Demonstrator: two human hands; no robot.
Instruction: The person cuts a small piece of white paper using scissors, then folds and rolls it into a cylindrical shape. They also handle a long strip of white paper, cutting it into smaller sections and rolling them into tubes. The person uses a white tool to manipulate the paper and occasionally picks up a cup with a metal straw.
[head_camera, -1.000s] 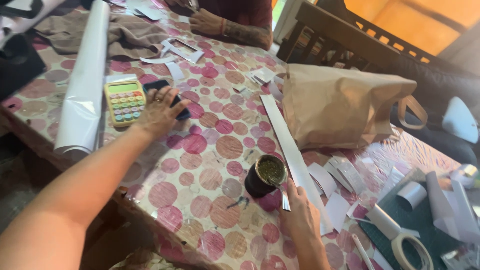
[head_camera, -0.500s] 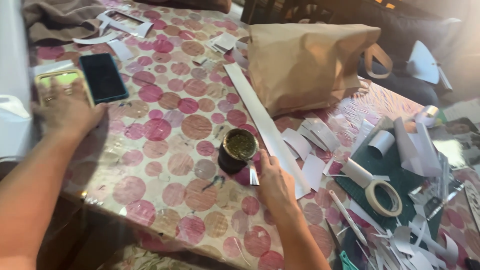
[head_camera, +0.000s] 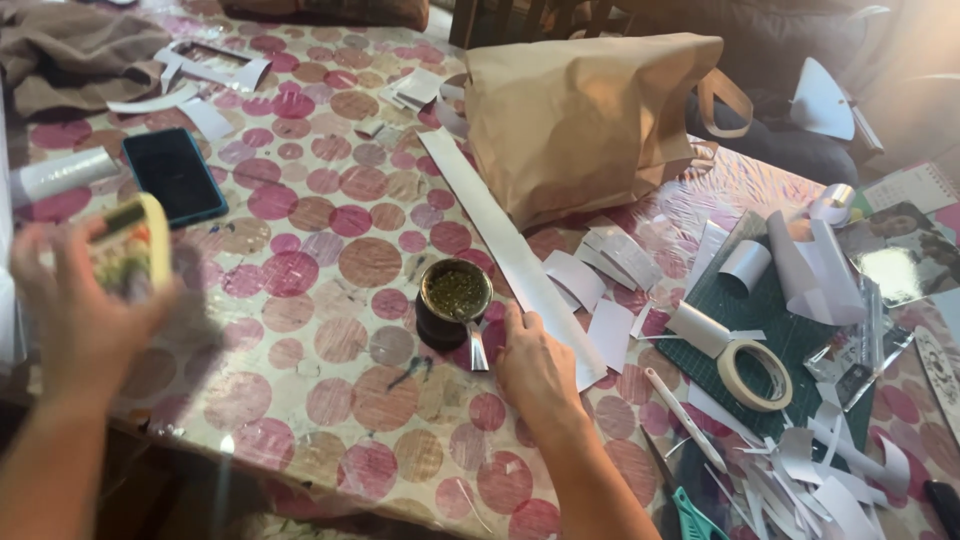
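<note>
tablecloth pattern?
Tablecloth: pink, red and brown circles on a pale ground; head view.

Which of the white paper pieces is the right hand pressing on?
The long white strip running from the brown paper bag towards the right hand; fingers rest on its near end. The other pieces are short scraps.

dark phone screen (head_camera: 174, 176), brown paper bag (head_camera: 580, 115)

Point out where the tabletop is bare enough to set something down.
Widest bare patch: the dotted cloth between the phone, the dark cup and the near edge. The left hand holds a calculator beside it. Crowded: the cutting mat with tape roll and paper scraps, right of the right hand.
</note>
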